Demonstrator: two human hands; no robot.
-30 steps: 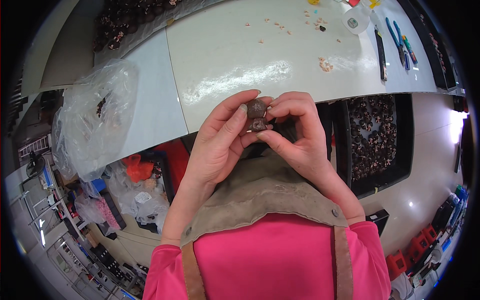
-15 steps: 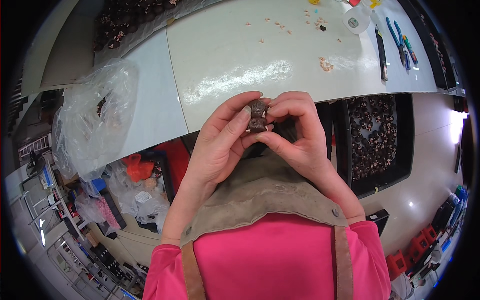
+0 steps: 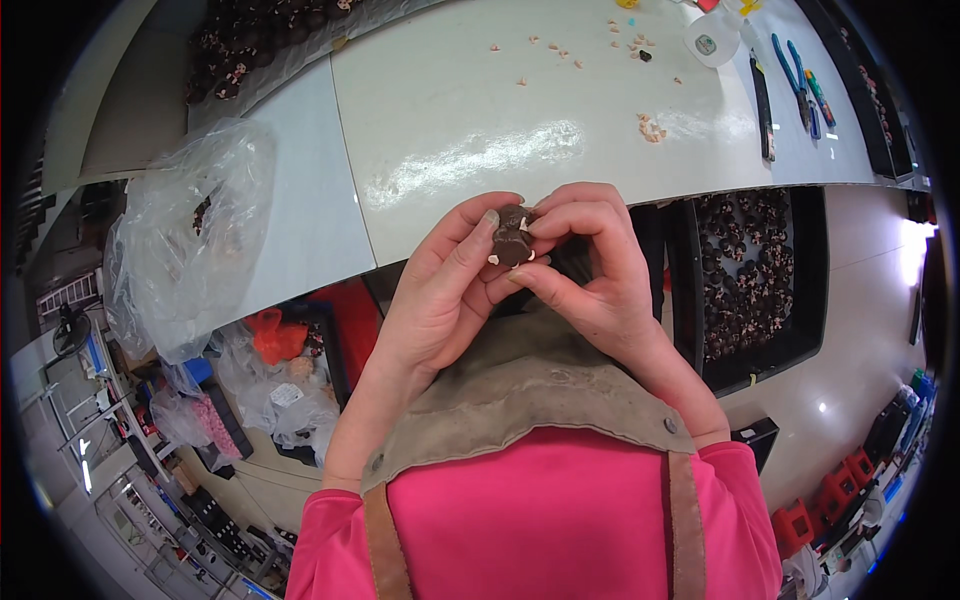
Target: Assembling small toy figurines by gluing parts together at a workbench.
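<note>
Between my two hands, just off the table's near edge, is a small dark brown figurine point(image 3: 513, 240) with two rounded lobes and small pale bits at its ends. My left hand point(image 3: 440, 270) pinches it from the left, thumb laid along its side. From the right, the curled fingers and thumb of my right hand point(image 3: 595, 260) touch it too. Part of the figurine is hidden behind the fingertips. Small peach-coloured scraps point(image 3: 652, 128) lie scattered over the white table point(image 3: 450, 100).
A crumpled clear plastic bag point(image 3: 190, 240) hangs over the table's left edge. Similar dark pieces fill a black crate point(image 3: 810, 290) at right and lie on a tray at far left. Blue-handled pliers point(image 3: 797, 80), a black cutter point(image 3: 763, 105) and a white bottle point(image 3: 712, 42) are at the far right.
The figurine has turned slightly in my fingers, showing more of its smooth brown side and pale tips. Both hands stay in nearly the same place.
</note>
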